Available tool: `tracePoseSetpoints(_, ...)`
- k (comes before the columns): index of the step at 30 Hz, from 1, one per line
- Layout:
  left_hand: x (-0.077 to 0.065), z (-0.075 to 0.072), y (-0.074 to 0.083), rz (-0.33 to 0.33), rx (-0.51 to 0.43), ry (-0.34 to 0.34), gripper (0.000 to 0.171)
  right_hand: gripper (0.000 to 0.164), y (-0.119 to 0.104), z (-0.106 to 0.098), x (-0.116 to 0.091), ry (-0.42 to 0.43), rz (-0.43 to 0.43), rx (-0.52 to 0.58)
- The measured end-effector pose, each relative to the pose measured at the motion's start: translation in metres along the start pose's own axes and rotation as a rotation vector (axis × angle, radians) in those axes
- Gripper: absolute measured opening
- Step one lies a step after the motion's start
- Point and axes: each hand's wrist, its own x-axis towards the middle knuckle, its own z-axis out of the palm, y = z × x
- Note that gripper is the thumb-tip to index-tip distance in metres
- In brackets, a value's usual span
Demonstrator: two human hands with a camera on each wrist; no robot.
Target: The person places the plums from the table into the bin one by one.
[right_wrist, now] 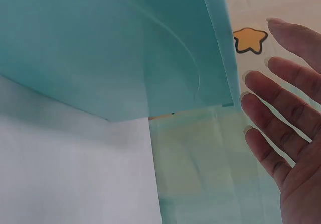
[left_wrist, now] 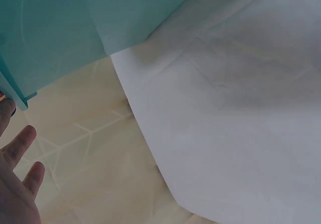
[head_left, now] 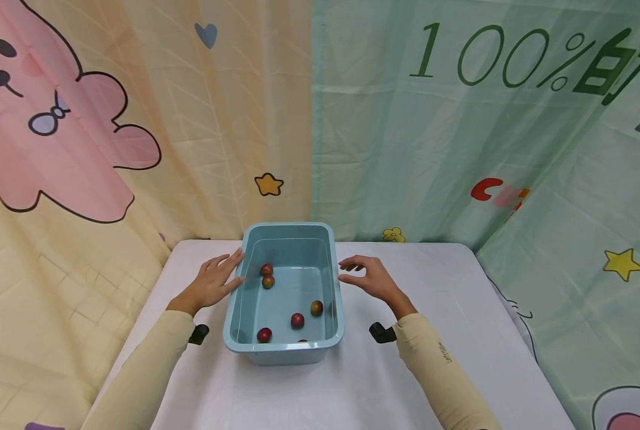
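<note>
A light blue plastic basin (head_left: 283,357) stands on the table, with several small reddish plums or similar round fruits (head_left: 297,321) scattered on its floor. At the basin's left rim, my left hand (head_left: 211,283) touches the edge with fingers spread and fairly straight. On the other side my right hand (head_left: 371,278) is held beside the right rim, its fingers loosely bent and nothing in them. In the right wrist view the basin's side wall (right_wrist: 100,48) shows next to the fingers, a small gap apart. The left wrist view shows only part of the left hand (left_wrist: 17,179).
A white cloth covers the table (head_left: 406,370). Printed curtains hang behind and at both sides, with a yellow star (head_left: 623,264) on the right one. Small black wrist devices (head_left: 381,332) sit at both sleeve cuffs.
</note>
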Motion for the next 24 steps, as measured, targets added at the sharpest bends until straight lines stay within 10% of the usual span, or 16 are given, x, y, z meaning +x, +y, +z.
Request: tracePoseSetpoints(24, 0.0, 0.001, 0.0, 0.0, 0.001, 0.003, 0.067, 0.037, 0.037, -0.024, -0.048, 0.13, 0.117, -0.025)
